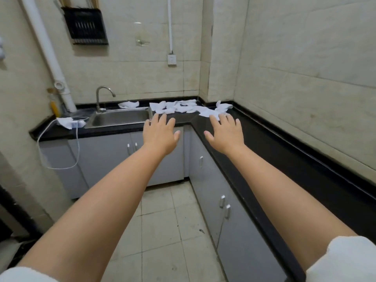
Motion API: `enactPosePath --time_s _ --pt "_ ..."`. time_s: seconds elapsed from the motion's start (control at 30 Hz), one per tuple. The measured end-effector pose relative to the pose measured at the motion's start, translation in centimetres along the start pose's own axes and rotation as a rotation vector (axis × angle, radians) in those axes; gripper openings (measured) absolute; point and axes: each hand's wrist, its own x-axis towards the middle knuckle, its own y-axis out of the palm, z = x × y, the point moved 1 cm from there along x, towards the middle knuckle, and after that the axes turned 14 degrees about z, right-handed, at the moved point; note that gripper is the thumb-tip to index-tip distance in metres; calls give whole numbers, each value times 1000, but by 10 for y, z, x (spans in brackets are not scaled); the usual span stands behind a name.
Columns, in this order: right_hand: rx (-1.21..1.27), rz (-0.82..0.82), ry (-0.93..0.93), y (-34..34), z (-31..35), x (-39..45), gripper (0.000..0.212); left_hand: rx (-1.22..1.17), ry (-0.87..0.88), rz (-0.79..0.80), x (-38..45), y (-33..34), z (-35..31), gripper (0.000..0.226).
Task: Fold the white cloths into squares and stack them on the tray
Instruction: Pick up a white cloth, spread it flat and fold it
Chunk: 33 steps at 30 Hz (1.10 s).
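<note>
Black countertop (264,139) is running in an L along two tiled walls, with a steel sink (122,119) set into the left part. I am watching from far away through the head camera. The white cloths (183,107) are lying crumpled in a loose row at the inner corner of the counter, stretching left to right from beside the sink toward the right wall. One more cloth (128,104) is sitting behind the sink, and another (67,122) to the left of it, near a white cable (78,143).

I am reaching both arms forward. The left hand (159,133) and the right hand (224,133) are both spread flat with straight fingers, holding nothing. The cloths are lying just beyond the fingertips. The right hand looks nearest to the cloth at the right end (211,112), and the left hand to the one beside the sink. I cannot tell if any finger is already touching them.

I am not seeing any tray in this view. I judge no folding is done so far.
</note>
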Motion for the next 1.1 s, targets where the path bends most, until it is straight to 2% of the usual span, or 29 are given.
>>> enactPosePath --time_s 0.23,0.5,0.7,1.0,1.1 --pt "19 134 -76 67 25 161 60 -7 -49 91 155 54 51 53" --pt "87 231 11 114 33 355 59 -34 8 156 353 88 105 52" --pt "117 274 123 150 -2 477 59 -46 77 221 484 128 111 52" --pt "138 310 227 221 -81 666 59 -45 151 229 704 173 107 51" --pt "142 327 317 239 -114 716 59 -34 198 232 776 185 98 51"
